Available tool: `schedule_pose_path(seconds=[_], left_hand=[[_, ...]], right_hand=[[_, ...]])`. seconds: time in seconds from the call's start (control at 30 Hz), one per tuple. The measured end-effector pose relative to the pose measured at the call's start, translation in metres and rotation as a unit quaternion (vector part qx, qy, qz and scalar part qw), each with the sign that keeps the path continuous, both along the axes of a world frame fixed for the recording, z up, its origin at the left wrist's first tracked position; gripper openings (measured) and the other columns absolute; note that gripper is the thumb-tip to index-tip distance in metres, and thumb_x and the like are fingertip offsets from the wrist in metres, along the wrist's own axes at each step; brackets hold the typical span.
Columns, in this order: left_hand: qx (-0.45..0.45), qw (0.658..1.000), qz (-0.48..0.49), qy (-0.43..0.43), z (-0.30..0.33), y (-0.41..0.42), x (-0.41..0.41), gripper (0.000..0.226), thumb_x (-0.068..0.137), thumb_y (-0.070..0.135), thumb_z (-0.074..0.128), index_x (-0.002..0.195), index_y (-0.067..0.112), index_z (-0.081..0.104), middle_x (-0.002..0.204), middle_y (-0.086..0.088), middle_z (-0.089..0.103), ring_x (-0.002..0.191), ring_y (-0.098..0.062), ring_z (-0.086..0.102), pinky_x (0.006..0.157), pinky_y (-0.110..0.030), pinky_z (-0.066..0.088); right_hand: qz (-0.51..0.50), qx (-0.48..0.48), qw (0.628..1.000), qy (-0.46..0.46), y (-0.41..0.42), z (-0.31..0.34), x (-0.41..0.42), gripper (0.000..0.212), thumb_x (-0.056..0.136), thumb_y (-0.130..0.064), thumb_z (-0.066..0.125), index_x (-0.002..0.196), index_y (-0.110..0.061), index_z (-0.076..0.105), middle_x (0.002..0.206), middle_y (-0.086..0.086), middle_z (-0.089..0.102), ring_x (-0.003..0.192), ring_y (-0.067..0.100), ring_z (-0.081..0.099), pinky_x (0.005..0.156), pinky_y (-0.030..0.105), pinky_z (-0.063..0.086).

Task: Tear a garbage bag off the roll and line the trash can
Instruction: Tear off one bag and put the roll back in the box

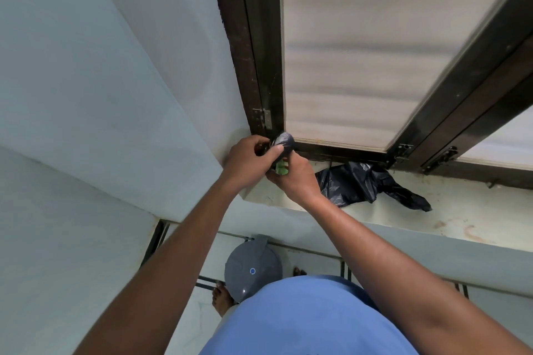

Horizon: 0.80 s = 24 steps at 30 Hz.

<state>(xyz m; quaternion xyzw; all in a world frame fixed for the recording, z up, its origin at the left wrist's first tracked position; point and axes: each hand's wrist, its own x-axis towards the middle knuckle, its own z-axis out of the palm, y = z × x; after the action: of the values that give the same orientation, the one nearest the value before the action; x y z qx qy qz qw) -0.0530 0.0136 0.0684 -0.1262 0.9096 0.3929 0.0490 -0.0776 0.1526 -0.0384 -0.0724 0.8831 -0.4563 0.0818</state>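
A dark roll of garbage bags [284, 141] with a green band is held up at the left corner of the window sill. My left hand [249, 163] grips its upper end with thumb and fingers. My right hand [297, 179] grips the roll from below, around the green band. A loose black garbage bag [366, 184] lies crumpled on the sill [461, 210], just right of my right hand. The grey round trash can [252, 268], lid closed, stands on the floor below, between my feet and the wall.
A dark-framed window [375, 52] with frosted panes rises above the sill. A pale wall fills the left side. My bare foot [220, 301] is next to the can. My blue shirt covers the lower middle.
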Motion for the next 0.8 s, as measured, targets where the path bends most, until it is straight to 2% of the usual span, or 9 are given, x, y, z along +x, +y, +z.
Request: schedule_pose_path(seconds=[0.07, 0.2, 0.3, 0.37, 0.47, 0.63, 0.73, 0.8], left_hand=[[-0.108, 0.994, 0.002, 0.023, 0.002, 0.001, -0.008, 0.046, 0.105, 0.055, 0.062, 0.125, 0.016, 0.076, 0.11, 0.003, 0.076, 0.101, -0.019, 0.07, 0.074, -0.025, 0.045], [-0.254, 0.966, -0.034, 0.028, 0.004, 0.0, -0.015, 0.038, 0.105, 0.046, 0.064, 0.122, 0.013, 0.071, 0.11, -0.006, 0.073, 0.093, -0.02, 0.062, 0.075, -0.033, 0.043], [-0.32, 0.943, -0.089, 0.005, 0.002, 0.002, -0.011, 0.031, 0.1, 0.04, 0.073, 0.121, 0.018, 0.072, 0.109, -0.005, 0.071, 0.092, -0.021, 0.062, 0.073, -0.036, 0.052], [-0.356, 0.925, -0.132, 0.009, 0.004, 0.005, -0.011, 0.03, 0.097, 0.037, 0.077, 0.124, 0.023, 0.072, 0.113, -0.002, 0.07, 0.1, -0.024, 0.065, 0.081, -0.041, 0.059], [-0.396, 0.897, -0.197, 0.006, 0.014, 0.008, -0.017, 0.03, 0.097, 0.031, 0.077, 0.126, 0.028, 0.073, 0.116, 0.0, 0.07, 0.108, -0.025, 0.064, 0.088, -0.043, 0.055], [-0.484, 0.818, -0.311, 0.0, 0.024, 0.018, -0.036, 0.029, 0.099, 0.022, 0.075, 0.128, 0.027, 0.077, 0.119, -0.001, 0.071, 0.116, -0.028, 0.06, 0.094, -0.042, 0.044], [-0.532, 0.75, -0.392, 0.02, 0.017, 0.025, -0.041, 0.025, 0.099, 0.025, 0.077, 0.124, 0.026, 0.076, 0.118, 0.003, 0.071, 0.117, -0.025, 0.058, 0.091, -0.039, 0.04], [-0.549, 0.717, -0.428, 0.038, 0.01, 0.027, -0.041, 0.024, 0.1, 0.026, 0.076, 0.123, 0.026, 0.075, 0.12, 0.005, 0.071, 0.117, -0.022, 0.057, 0.087, -0.037, 0.037]], right_hand=[[-0.004, -0.015, 1.0, -0.001, 0.001, -0.001, 0.0, 0.05, 0.09, -0.039, 0.089, 0.132, -0.028, 0.065, 0.118, -0.005, 0.08, 0.105, 0.023, 0.076, 0.089, 0.05, 0.063], [-0.028, -0.044, 0.999, 0.003, 0.006, 0.0, -0.001, 0.059, 0.089, -0.043, 0.091, 0.141, -0.035, 0.062, 0.123, -0.01, 0.077, 0.112, 0.014, 0.072, 0.095, 0.046, 0.064], [-0.03, -0.044, 0.999, -0.001, 0.01, -0.001, -0.004, 0.059, 0.088, -0.044, 0.092, 0.137, -0.038, 0.06, 0.126, -0.008, 0.077, 0.117, 0.015, 0.072, 0.098, 0.047, 0.064], [-0.027, -0.039, 0.999, -0.005, 0.011, -0.003, -0.005, 0.06, 0.087, -0.042, 0.093, 0.137, -0.037, 0.06, 0.128, -0.006, 0.077, 0.119, 0.015, 0.072, 0.1, 0.047, 0.063], [-0.017, -0.033, 0.999, -0.004, 0.011, -0.004, -0.003, 0.062, 0.087, -0.038, 0.093, 0.14, -0.032, 0.061, 0.128, -0.004, 0.078, 0.121, 0.015, 0.071, 0.102, 0.046, 0.062], [-0.012, -0.029, 0.999, -0.014, 0.008, -0.003, -0.002, 0.067, 0.086, -0.041, 0.094, 0.142, -0.031, 0.06, 0.129, -0.004, 0.076, 0.118, 0.018, 0.071, 0.099, 0.043, 0.062], [-0.018, -0.034, 0.999, -0.02, 0.007, -0.003, -0.001, 0.062, 0.085, -0.039, 0.094, 0.137, -0.03, 0.061, 0.123, -0.005, 0.077, 0.111, 0.021, 0.073, 0.094, 0.047, 0.063], [-0.028, -0.037, 0.999, -0.02, 0.006, -0.003, -0.001, 0.061, 0.084, -0.036, 0.094, 0.135, -0.029, 0.061, 0.117, -0.004, 0.078, 0.106, 0.022, 0.074, 0.09, 0.049, 0.062]])
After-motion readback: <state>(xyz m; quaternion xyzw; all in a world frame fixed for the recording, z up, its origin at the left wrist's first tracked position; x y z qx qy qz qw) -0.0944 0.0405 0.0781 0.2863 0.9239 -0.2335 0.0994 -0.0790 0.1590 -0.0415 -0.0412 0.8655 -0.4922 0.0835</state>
